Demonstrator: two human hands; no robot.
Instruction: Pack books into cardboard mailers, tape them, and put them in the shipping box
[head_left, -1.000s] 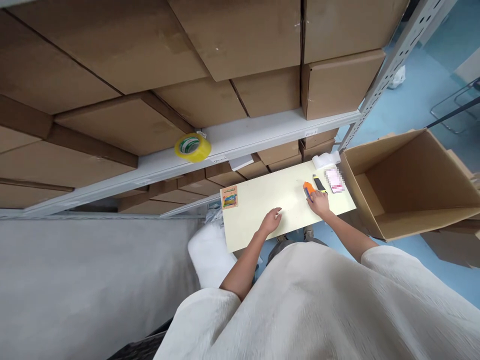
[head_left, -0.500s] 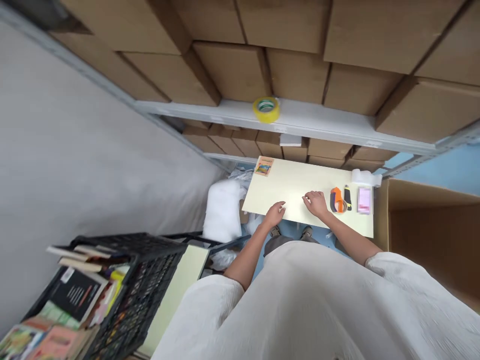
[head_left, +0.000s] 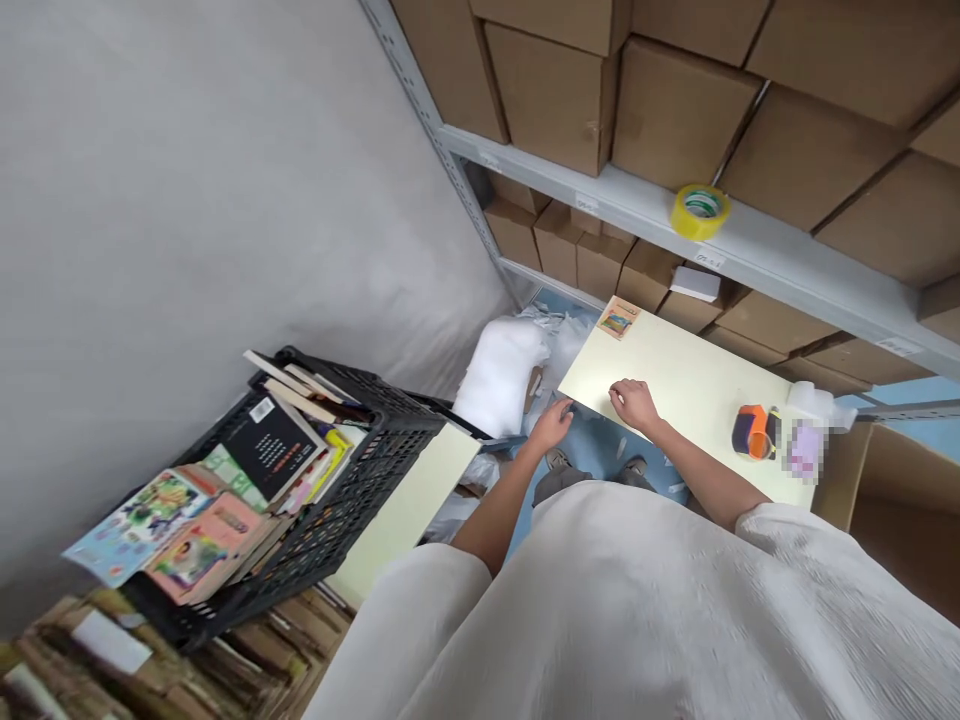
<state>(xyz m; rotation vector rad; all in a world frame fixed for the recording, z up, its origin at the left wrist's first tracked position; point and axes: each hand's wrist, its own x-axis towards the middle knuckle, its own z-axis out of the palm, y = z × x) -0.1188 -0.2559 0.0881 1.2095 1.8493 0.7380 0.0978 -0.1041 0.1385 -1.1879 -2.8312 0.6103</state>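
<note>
The left hand is seen at the near left corner of the pale tabletop, its fingers curled over the edge; whether the grip is clenched on it cannot be told. The right hand is laid on the tabletop near its front edge, its grip released and nothing held. An orange tape dispenser is set well apart to the right. A small picture card lies at the far left corner. A black crate of books stands to the left.
</note>
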